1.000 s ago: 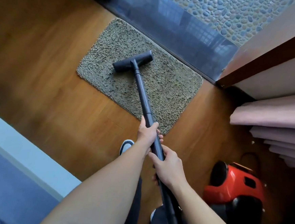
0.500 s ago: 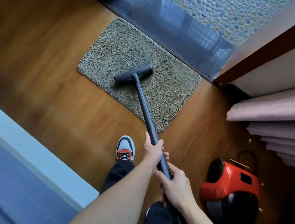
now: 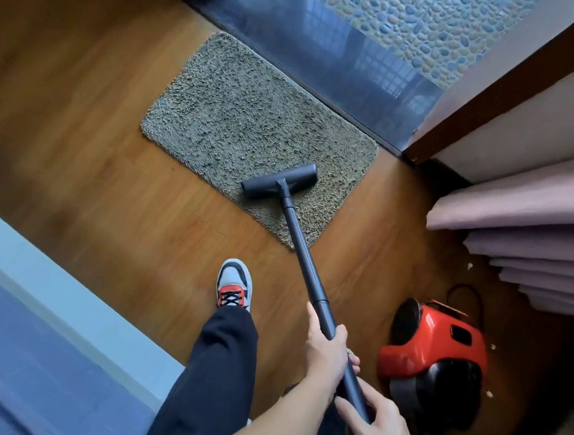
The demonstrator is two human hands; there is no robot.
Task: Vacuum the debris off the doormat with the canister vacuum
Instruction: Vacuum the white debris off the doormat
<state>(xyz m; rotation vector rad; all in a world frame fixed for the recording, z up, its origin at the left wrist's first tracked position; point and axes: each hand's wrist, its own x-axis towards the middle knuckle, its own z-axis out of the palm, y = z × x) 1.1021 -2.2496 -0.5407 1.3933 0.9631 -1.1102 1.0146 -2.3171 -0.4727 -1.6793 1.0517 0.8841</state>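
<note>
Taking the doormat point(image 3: 238, 117) as the anchor: well off to its left, nearer the person, there's a pale ledge point(image 3: 50, 288) with something blue beyond it, not involved; wood floor point(image 3: 80, 115) wraps the mat on three sides and its far edge runs right along a dark threshold point(image 3: 342, 60), which is probably why it lies at that slant; just this side of the mat a grey-and-red sneaker point(image 3: 234, 285) is planted, I'd guess to brace the strokes; the floor head point(image 3: 279, 180) sits flat on the mat's near right part, crosswise to the wand point(image 3: 304, 260), so the whole nozzle width meets the pile; the wand slopes back over the mat's near edge to the hands; left hand point(image 3: 324, 354) is wrapped round the wand on the mat side, steering I reckon, and right hand point(image 3: 375, 427) is curled round it farther from the mat, likely doing the pushing; right of the mat and nearer the person the red canister vacuum point(image 3: 437, 346) is parked clear of the stroke path; pink curtain folds point(image 3: 534, 237) hang right of the mat, a few white crumbs point(image 3: 470, 266) on the floor by them; can't tell what's sitting in that shaggy pile, so no clue how much is left.
</note>
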